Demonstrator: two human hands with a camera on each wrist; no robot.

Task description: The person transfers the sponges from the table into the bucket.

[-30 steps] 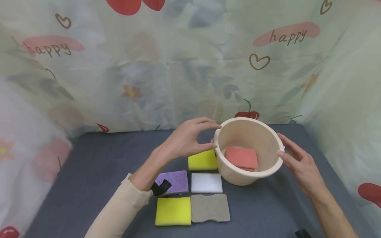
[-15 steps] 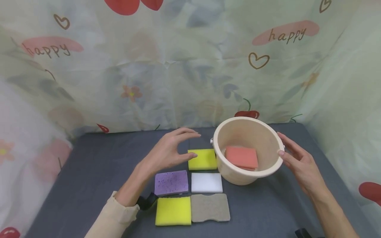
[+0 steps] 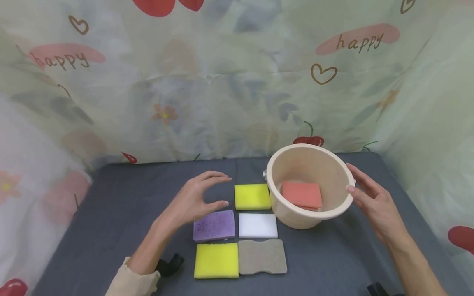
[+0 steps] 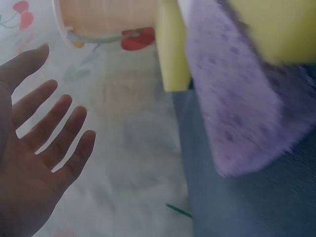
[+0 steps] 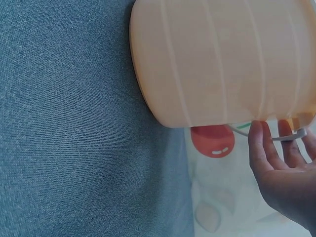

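A cream bucket [image 3: 296,218] stands at the back right of the dark table. Inside it lie coral-red sponges [image 3: 301,193], one on top of another. My right hand [image 3: 377,205] touches the bucket's right side near the rim, fingers extended and thumb tip at the rim. In the right wrist view its fingertips meet the bucket wall beside the wire handle [image 5: 286,138]. My left hand [image 3: 192,199] hovers with fingers spread and holds nothing. Nearest to it are the purple sponge [image 3: 214,226] and the rear yellow sponge [image 3: 252,197].
A white sponge [image 3: 258,225] lies beside the purple one. In front are another yellow sponge [image 3: 216,260] and a grey sponge [image 3: 262,257] with curved notches. A patterned curtain [image 3: 207,107] hangs behind the dark table [image 3: 122,218] and along its sides.
My left hand has left the bucket's rim and moved left and toward me, uncovering the purple sponge. My right hand and the bucket have stayed in place.
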